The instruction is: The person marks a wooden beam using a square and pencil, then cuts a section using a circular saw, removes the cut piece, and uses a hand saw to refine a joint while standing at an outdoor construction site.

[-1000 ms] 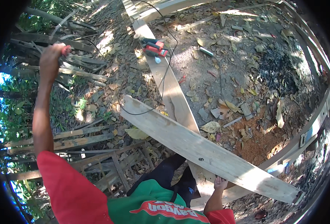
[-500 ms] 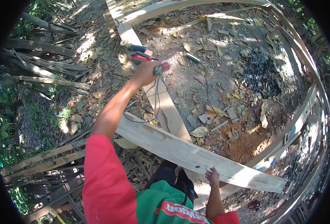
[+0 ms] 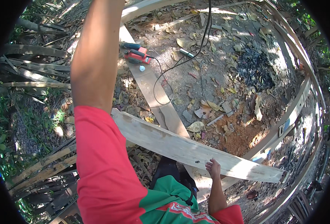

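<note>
My left arm (image 3: 95, 52) reaches up past the upper edge of the view, so its hand is hidden. Black cords (image 3: 206, 33) hang from that upper area in loops. My right hand (image 3: 214, 170) is open at the lower middle, its slightly curled fingers at the pale plank (image 3: 180, 149) with a small dark hole. That plank lies diagonally across a second board (image 3: 146, 86). On this board, toward the top, sit a red-and-black power planer (image 3: 137, 55) and a small white object (image 3: 142, 68).
Scrap timber and branches (image 3: 36, 67) pile up at the left. Curving beams (image 3: 295, 104) run along the right and top. The leafy dirt ground (image 3: 195, 86) holds a charred patch (image 3: 254, 69), sawdust (image 3: 236, 138) and a small cylindrical object (image 3: 186, 52).
My left hand, holding a red object, swung right over the planer, then rose out of view, lifting the cord. My right hand released the plank's edge and moved up onto its face, fingers apart.
</note>
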Demonstrator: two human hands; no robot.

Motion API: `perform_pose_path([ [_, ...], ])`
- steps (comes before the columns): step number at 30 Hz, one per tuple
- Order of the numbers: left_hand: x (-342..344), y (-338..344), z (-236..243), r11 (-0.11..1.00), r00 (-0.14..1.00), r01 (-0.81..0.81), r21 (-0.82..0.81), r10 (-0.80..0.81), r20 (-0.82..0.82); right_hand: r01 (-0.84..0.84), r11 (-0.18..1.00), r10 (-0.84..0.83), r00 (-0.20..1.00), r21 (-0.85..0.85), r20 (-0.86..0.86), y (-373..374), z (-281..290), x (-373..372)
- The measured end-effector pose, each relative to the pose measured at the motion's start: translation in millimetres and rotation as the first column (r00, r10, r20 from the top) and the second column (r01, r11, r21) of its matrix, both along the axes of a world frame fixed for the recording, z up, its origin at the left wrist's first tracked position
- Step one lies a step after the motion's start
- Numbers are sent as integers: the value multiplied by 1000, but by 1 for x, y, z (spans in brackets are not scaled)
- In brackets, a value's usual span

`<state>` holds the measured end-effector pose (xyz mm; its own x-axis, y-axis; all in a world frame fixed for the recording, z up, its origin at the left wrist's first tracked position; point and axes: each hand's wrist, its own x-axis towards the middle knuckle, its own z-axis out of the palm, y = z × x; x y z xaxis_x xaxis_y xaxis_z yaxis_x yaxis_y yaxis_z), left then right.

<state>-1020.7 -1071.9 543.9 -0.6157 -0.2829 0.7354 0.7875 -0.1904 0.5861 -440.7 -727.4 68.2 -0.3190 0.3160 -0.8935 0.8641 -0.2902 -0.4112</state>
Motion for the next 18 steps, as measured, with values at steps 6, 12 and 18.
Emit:
perform_pose_path([
  [6, 64, -32, -208, 995, 831, 75, -60, -30, 555, -83, 997, 82, 995, 5, 60, -1, -15, 18],
  [12, 154, 40, -435, 928, 284, 126, -350, 304, 909, -154, 988, 153, 988, 19, 27, -11, -19, -2],
  [18, 202, 181, -399, 594, 366, 753, -283, -21, 931, -171, 981, 173, 985, 86, -15, 6, -3, -12],
])
